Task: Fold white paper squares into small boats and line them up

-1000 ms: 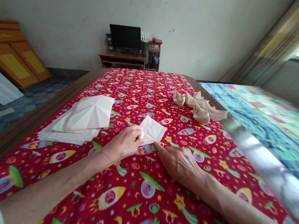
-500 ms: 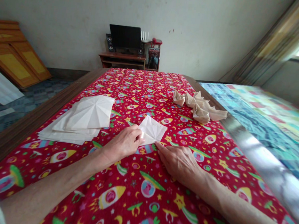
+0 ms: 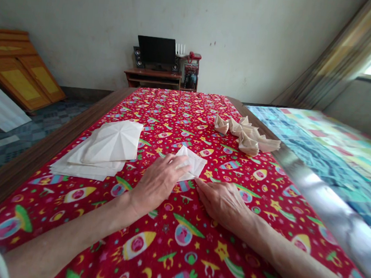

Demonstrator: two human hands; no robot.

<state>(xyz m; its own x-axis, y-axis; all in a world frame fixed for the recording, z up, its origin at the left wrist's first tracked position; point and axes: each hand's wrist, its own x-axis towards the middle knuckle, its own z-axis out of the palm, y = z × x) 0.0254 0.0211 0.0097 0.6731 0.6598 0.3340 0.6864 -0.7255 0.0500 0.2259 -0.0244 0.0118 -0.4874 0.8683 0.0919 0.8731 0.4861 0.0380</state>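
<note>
Lying low over the red printed cloth (image 3: 113,254), both bare forearms angle inward toward one small paper sheet (image 3: 197,161). Right hand (image 3: 221,198): palm down, index straight, other fingers tucked under; tip at or just beside the sheet's near edge, contact not resolvable. No object visible in it, but underside hidden, so can't confirm whether it has hold of anything. Left hand (image 3: 160,180): fingers loosely extended, slightly apart, lying over the sheet's near-left part. Thumb side hidden; can't tell if it's pinching paper or just resting.

Key relation: sheet sits ahead and right of left hand, ahead and left of right hand. Left is nearer, overlapping it; right only meets the near border. Outline looks squarish, set cornerwise with one corner pointing away; no clear long axis. Thin, white, matte, creased.

Next out, left side: stack of sheets (image 3: 113,143), off-white, edges fanned unevenly, top one creased in a star from its middle. Well apart from the small sheet. Further out, right side: folded paper pieces (image 3: 248,142), cream, pointed, layered, crowded near the table's right border. Cloth looks soft, fabric-like, rocket and star print.

Far: dark flat monitor (image 3: 156,50) on a reddish-brown desk (image 3: 152,73), plain grey-white wall (image 3: 262,42) behind.
</note>
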